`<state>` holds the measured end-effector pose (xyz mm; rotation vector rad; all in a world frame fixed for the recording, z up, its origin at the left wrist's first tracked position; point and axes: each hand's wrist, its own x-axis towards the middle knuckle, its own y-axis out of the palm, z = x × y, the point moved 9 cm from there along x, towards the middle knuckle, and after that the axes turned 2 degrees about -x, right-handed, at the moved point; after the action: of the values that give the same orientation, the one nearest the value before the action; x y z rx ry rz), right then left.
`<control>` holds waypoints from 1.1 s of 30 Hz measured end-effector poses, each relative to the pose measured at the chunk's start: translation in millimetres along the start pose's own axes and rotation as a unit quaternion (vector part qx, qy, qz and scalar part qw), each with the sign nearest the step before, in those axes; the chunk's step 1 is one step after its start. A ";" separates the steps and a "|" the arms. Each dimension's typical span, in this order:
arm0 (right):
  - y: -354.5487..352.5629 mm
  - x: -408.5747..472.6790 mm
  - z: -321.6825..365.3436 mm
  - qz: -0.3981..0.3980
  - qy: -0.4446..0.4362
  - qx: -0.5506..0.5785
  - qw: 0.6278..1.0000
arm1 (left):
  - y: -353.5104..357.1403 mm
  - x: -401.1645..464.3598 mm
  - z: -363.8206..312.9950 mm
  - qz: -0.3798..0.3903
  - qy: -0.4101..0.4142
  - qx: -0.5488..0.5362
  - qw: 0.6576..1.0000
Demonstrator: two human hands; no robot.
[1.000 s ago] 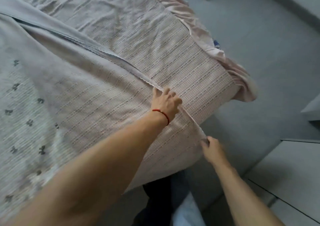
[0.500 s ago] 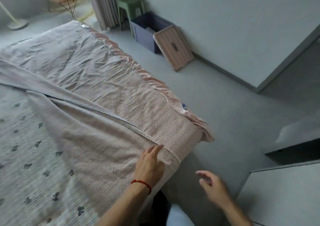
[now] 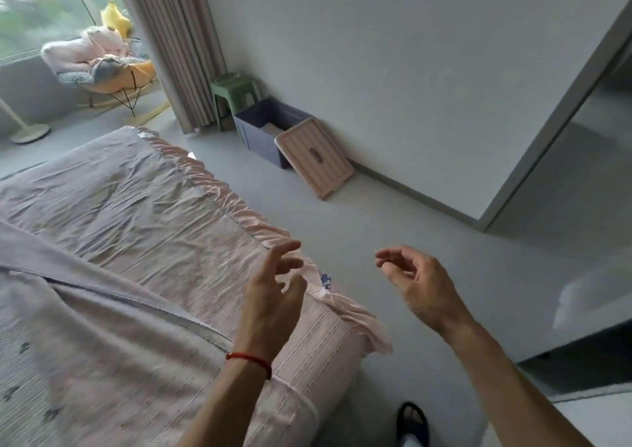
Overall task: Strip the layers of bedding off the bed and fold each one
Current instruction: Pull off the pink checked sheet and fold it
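Nothing is in either of my hands. My left hand (image 3: pixel 273 296), with a thin red cord bracelet (image 3: pixel 249 359) at the wrist, hangs above the near corner of the bed, fingers spread and loosely bent, thumb apart from them, touching no cloth that I can make out. My right hand (image 3: pixel 420 285) is off the bed's side, over the pale grey floor (image 3: pixel 427 207), palm turned inward, fingers slack and slightly curled, holding nothing.

The pinkish-beige woven bed cover with fine dashed stripes (image 3: pixel 164 227) lies spread on the bed, its long axis running from the near corner under my left hand away toward the window end, up and to the left. Its stripes cross that axis. Along the bed's right edge a pink ruffled skirt (image 3: pixel 239 207) follows the same line and flares out loose at the near corner. On the left of the cover, a grey-lilac sheet with a narrow lace edge and small dark printed motifs (image 3: pixel 68 344) overlaps it; the lace edge runs diagonally from the far left down toward my left wrist.

Beyond the bed's far right corner, against the white wall (image 3: pixel 393 70), stand a green plastic stool (image 3: pixel 236 90) and a dark blue storage box (image 3: pixel 266 125), with a pink ribbed lid (image 3: pixel 314 162) leaning on the box. Past the bed's far end, beside the beige curtain (image 3: pixel 178 42), a rocking chair holds soft toys (image 3: pixel 102 46). Near the bed's near corner, on the floor, my foot in a dark slipper (image 3: pixel 412 422) shows.
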<state>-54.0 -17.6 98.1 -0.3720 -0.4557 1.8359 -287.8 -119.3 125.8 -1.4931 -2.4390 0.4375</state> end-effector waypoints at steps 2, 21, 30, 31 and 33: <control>-27.6 40.0 -3.3 0.017 -0.007 -0.016 1.000 | 30.4 34.5 -20.7 -0.034 -0.005 0.000 0.999; -76.4 422.5 117.2 0.208 -0.227 -0.234 0.922 | 103.9 409.9 -69.8 -0.059 0.064 0.122 0.989; 60.2 635.4 193.0 0.281 -0.273 -0.123 0.912 | 33.8 586.3 -34.1 -0.226 -0.022 0.080 0.970; 91.6 673.7 209.2 0.295 -0.292 -0.102 0.904 | 8.9 614.2 -23.3 -0.256 -0.027 0.104 0.961; 115.4 707.2 222.1 0.297 -0.294 -0.074 0.906 | -16.7 631.5 -19.8 -0.279 -0.039 0.143 0.949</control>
<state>-465.8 598.0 217.7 -0.0380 -0.9819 2.5227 -575.2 440.6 184.4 -0.6398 -2.5712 0.6912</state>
